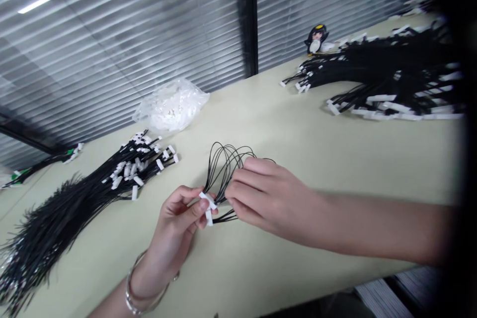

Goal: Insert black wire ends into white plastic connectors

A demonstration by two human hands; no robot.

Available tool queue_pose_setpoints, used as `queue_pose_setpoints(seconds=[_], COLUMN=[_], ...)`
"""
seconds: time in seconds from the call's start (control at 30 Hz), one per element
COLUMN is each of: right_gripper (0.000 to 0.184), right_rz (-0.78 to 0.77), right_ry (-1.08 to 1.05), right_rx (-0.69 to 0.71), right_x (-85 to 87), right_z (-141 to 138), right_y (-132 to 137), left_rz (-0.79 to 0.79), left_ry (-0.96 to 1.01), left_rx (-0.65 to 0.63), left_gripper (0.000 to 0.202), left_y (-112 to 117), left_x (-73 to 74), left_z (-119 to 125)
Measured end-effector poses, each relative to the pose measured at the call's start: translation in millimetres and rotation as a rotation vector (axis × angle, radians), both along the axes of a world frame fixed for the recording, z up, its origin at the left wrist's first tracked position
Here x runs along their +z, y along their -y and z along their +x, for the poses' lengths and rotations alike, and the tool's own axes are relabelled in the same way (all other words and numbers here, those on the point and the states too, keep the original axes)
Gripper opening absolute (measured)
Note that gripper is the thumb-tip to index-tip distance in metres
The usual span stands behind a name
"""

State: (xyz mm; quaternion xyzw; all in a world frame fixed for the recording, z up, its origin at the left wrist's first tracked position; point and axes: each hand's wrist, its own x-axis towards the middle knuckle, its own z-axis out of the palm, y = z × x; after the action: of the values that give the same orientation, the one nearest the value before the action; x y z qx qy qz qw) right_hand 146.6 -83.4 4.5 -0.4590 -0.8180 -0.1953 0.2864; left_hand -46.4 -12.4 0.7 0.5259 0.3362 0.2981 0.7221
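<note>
My left hand (184, 216), with a silver bangle at the wrist, pinches white plastic connectors (208, 201) between thumb and fingers. Thin black wires (223, 159) rise from them in loops and run over to my right hand (261, 191). The fingers of that hand are curled closed around the wires, just right of the connectors. Its fingertips and the far wire ends are hidden. Left of my hands lies a thick bundle of black wires (78, 198) with white connectors at its upper end.
A clear plastic bag (173, 107) of small white parts lies by the window blinds (122, 35). Large piles of black cables (380, 67) with white connectors cover the table's (253, 114) right back, beside a penguin figurine (316, 39). More cables (48, 161) lie far left.
</note>
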Motion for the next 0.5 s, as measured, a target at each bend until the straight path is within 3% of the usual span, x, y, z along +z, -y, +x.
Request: queue_pose_setpoints(seconds=[0.5], right_gripper=[0.015], right_rz=[-0.006], right_ry=[0.012], right_rx=[-0.009], right_x=[0.3], right_z=[0.5], right_y=[-0.6], left_rz=[0.025], left_ry=[0.016], left_rx=[-0.019], left_gripper=[0.013], left_y=[1.0], left_x=[-0.3], left_z=[0.5])
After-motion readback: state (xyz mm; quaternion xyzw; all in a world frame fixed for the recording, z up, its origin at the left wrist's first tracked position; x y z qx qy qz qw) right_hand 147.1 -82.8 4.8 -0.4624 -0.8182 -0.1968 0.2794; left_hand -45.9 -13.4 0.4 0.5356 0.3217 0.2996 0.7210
